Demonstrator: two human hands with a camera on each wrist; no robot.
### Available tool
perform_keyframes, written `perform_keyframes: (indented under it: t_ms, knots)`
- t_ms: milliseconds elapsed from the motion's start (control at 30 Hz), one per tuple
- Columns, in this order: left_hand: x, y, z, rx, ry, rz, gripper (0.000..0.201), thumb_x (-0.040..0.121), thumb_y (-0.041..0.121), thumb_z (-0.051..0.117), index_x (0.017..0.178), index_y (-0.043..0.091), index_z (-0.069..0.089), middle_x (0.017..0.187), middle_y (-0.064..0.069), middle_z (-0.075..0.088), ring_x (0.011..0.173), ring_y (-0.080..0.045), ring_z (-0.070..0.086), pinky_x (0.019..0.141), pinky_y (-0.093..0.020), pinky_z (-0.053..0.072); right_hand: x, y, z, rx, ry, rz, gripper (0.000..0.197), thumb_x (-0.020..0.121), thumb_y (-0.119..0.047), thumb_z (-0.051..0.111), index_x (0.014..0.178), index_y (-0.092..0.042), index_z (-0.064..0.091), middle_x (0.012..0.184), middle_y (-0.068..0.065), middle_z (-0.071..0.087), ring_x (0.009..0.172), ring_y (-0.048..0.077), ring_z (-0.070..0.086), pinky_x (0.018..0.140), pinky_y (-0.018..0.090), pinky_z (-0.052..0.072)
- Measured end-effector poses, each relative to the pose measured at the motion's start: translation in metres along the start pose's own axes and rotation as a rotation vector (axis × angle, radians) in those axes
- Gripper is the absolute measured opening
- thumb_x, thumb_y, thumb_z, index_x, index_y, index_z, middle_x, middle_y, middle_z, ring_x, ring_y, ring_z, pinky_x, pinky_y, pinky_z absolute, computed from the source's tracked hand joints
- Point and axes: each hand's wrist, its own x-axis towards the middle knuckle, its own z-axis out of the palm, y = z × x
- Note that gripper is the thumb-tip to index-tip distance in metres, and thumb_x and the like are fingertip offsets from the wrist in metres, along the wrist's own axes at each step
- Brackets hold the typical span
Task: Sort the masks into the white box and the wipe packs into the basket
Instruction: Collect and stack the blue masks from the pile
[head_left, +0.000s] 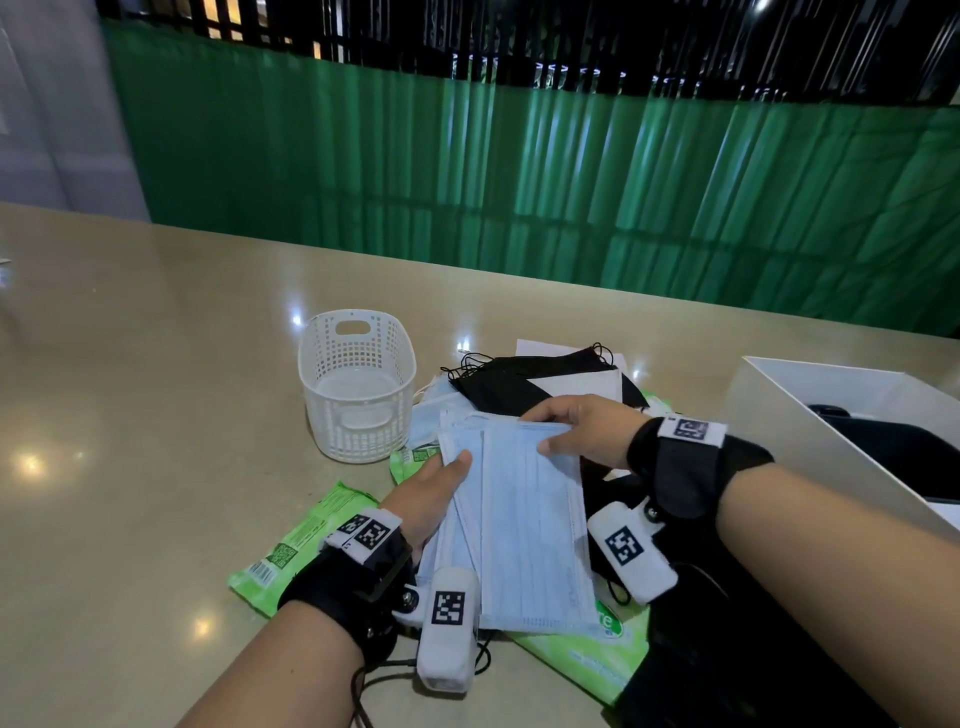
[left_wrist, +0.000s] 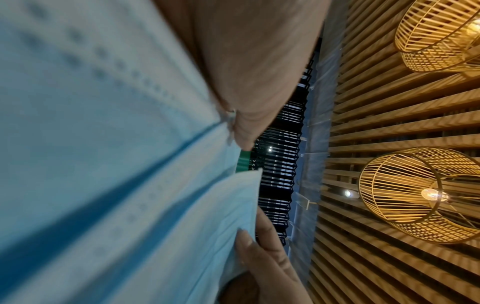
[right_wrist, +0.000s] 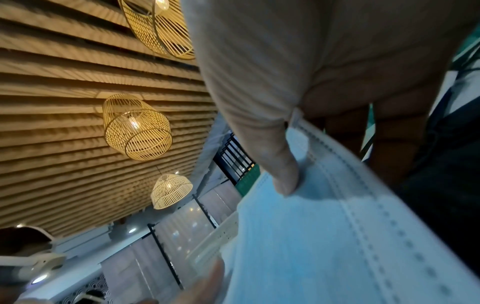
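Both hands clamped on stack of blue masks (head_left: 524, 519), lifted over counter (head_left: 130, 415). Left hand (head_left: 431, 499) grips left edge, thumb on top; right hand (head_left: 582, 431) pinches far right corner. Black masks (head_left: 509, 384) behind. Green wipe packs (head_left: 306, 540) beneath and left. Basket (head_left: 358, 395) far left, white box (head_left: 779, 415) right.

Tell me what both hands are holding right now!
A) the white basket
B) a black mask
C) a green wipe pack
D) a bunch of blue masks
D: the left hand and the right hand both grip the blue masks, thumbs on top.
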Motion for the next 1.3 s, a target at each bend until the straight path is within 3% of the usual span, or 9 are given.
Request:
perform_keyframes:
  t_ms: [67,167,300,433,667,867,1100,1200,1300]
  knots:
    - [-0.003,0.002,0.001,0.025,-0.031,0.033,0.069,0.064,0.066,0.069,0.12,0.028,0.055,0.118,0.0,0.065,0.11,-0.024,0.061,0.1,-0.047,0.045,0.008,-0.003,0.006,-0.031,0.012,-0.036,0.026,0.085,-0.017,0.065,0.098,-0.038,0.059,0.114,-0.008,0.063,0.107,0.011,0.057,0.1,0.027,0.042]
    - [-0.006,0.002,0.001,-0.014,-0.125,0.065,0.077,0.06,0.037,0.079,0.13,0.018,0.05,0.119,-0.01,0.066,0.109,-0.033,0.063,0.097,-0.055,0.045,0.018,-0.002,0.011,0.019,0.034,-0.041,0.022,0.085,-0.019,0.066,0.098,-0.036,0.06,0.109,-0.003,0.066,0.102,0.015,0.06,0.097,0.031,0.046]
    - [-0.004,0.001,0.0,-0.017,-0.137,0.058,0.053,0.08,0.006,0.068,0.129,0.013,0.047,0.122,-0.011,0.063,0.111,-0.032,0.061,0.099,-0.052,0.045,0.025,0.011,-0.005,0.22,0.182,0.102,0.008,0.089,-0.013,0.061,0.094,-0.018,0.059,0.078,0.002,0.059,0.064,0.011,0.057,0.057,0.02,0.051]
    - [-0.002,-0.001,0.0,-0.035,-0.15,0.069,0.062,0.068,0.016,0.067,0.128,0.015,0.049,0.12,-0.01,0.065,0.111,-0.029,0.062,0.099,-0.051,0.045,0.034,0.042,-0.035,0.33,0.383,0.333,0.012,0.092,-0.001,0.052,0.082,-0.008,0.051,0.065,0.005,0.049,0.045,0.01,0.048,0.038,0.014,0.041]
    - [0.003,-0.004,-0.002,-0.043,-0.162,0.065,0.071,0.065,0.021,0.072,0.132,0.016,0.048,0.121,-0.008,0.065,0.111,-0.028,0.062,0.1,-0.052,0.044,0.053,0.074,-0.045,0.327,0.342,0.612,0.022,0.093,-0.001,0.052,0.073,-0.003,0.044,0.064,0.012,0.045,0.054,0.02,0.042,0.035,0.018,0.039]
    - [0.002,-0.004,-0.001,-0.038,-0.16,0.071,0.065,0.069,0.018,0.068,0.131,0.015,0.048,0.121,-0.008,0.065,0.112,-0.028,0.061,0.101,-0.052,0.043,0.066,0.086,-0.039,0.259,0.383,0.67,0.03,0.089,-0.012,0.062,0.066,-0.003,0.045,0.057,0.01,0.045,0.049,0.022,0.04,0.051,0.03,0.035]
    - [0.001,-0.004,-0.001,-0.04,-0.153,0.07,0.067,0.068,0.019,0.068,0.132,0.016,0.047,0.123,-0.008,0.064,0.113,-0.028,0.061,0.101,-0.052,0.043,0.057,0.079,-0.043,0.216,0.4,0.536,0.023,0.088,-0.009,0.056,0.069,-0.017,0.045,0.068,0.006,0.051,0.054,0.019,0.05,0.048,0.025,0.043]
    - [0.001,-0.004,-0.001,-0.039,-0.157,0.068,0.066,0.069,0.018,0.067,0.131,0.015,0.048,0.123,-0.009,0.064,0.114,-0.029,0.06,0.101,-0.053,0.043,0.05,0.06,-0.056,0.411,0.546,0.455,0.024,0.09,-0.003,0.043,0.07,-0.014,0.036,0.066,0.011,0.042,0.051,0.02,0.045,0.046,0.027,0.038]
    - [0.001,-0.005,-0.001,-0.027,-0.154,0.063,0.066,0.069,0.018,0.067,0.132,0.015,0.048,0.123,-0.01,0.064,0.114,-0.03,0.06,0.102,-0.053,0.042,0.031,0.038,-0.075,0.612,0.607,0.394,0.022,0.095,-0.004,0.037,0.076,-0.013,0.035,0.074,0.014,0.047,0.057,0.026,0.055,0.05,0.034,0.048]
